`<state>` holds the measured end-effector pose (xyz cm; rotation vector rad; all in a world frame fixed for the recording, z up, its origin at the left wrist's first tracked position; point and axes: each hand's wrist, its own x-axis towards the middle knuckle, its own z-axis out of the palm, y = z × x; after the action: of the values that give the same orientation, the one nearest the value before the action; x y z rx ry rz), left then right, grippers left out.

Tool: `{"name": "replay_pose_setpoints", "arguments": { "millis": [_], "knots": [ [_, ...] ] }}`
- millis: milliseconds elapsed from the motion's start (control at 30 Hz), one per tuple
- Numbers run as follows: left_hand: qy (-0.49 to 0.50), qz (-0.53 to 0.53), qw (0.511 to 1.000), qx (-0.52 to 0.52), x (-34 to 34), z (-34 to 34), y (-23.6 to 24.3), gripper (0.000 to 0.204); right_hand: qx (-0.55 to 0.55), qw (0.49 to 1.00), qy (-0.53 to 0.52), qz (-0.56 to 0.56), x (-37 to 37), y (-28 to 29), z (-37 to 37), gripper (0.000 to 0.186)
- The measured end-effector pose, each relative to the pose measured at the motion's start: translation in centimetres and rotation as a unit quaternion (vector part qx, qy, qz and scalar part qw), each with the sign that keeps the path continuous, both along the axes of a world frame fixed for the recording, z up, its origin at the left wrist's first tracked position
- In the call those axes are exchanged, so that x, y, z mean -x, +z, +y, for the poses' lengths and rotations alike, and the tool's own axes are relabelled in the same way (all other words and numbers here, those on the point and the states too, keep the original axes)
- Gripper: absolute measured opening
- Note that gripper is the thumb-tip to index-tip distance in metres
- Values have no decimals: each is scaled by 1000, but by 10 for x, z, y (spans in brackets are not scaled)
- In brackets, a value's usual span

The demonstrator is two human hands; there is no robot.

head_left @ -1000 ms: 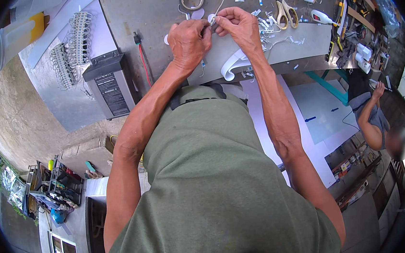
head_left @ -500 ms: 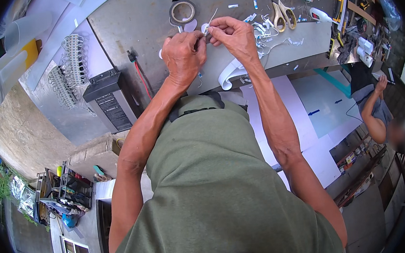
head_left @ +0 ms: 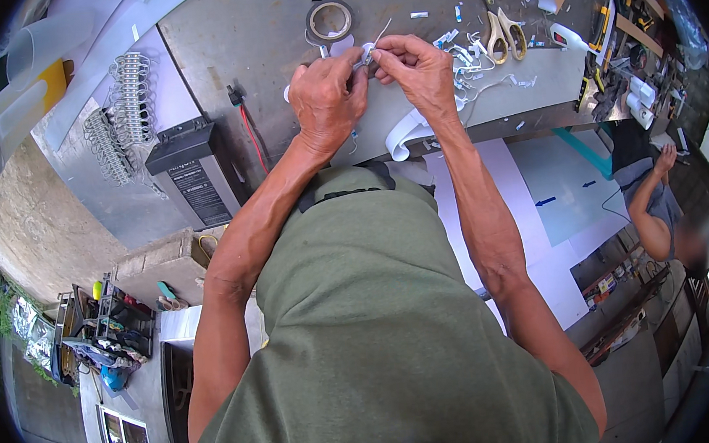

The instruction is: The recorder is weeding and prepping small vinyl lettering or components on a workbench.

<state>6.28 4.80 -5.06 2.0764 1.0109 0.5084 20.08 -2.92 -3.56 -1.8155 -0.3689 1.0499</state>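
My left hand (head_left: pixel 327 97) and my right hand (head_left: pixel 416 71) meet over the grey metal table (head_left: pixel 263 40). Both pinch a small white piece (head_left: pixel 368 54) with their fingertips, and a thin white wire (head_left: pixel 385 29) sticks up from it. Fingers cover most of the piece, so its kind is unclear. A roll of dark tape (head_left: pixel 311 24) lies just beyond my left hand. Under my right wrist, a curled white strip (head_left: pixel 404 133) hangs at the table's near edge. Beside my right hand are several small white modules with wires (head_left: pixel 467 58).
Beige-handled scissors (head_left: pixel 514 34) and a white-and-grey tool (head_left: pixel 568 36) lie to the right. At left stand a black-and-grey battery (head_left: pixel 196 185), a red wire (head_left: pixel 251 133) and wired module strings (head_left: pixel 132 97). Another person (head_left: pixel 655 204) is at the far right.
The view has shifted slightly, so the table things sit a little further right and lower. Both hands keep pinching the small white piece, with only slight finger movement.
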Motion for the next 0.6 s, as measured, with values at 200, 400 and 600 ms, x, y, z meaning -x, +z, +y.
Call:
{"name": "replay_pose_setpoints", "arguments": {
  "millis": [200, 400, 600],
  "knots": [
    [-27, -29, 998, -39, 3, 1, -6, 15, 9, 1000, 5, -4, 0, 0, 0, 11],
    [-19, -26, 999, -36, 1, 1, -3, 15, 5, 1000, 10, -12, -1, -2, 0, 12],
    [-9, -16, 1000, -17, 0, 1, -3, 15, 63, 997, 42, 6, -6, 1, 4, 14]
  ]
}}
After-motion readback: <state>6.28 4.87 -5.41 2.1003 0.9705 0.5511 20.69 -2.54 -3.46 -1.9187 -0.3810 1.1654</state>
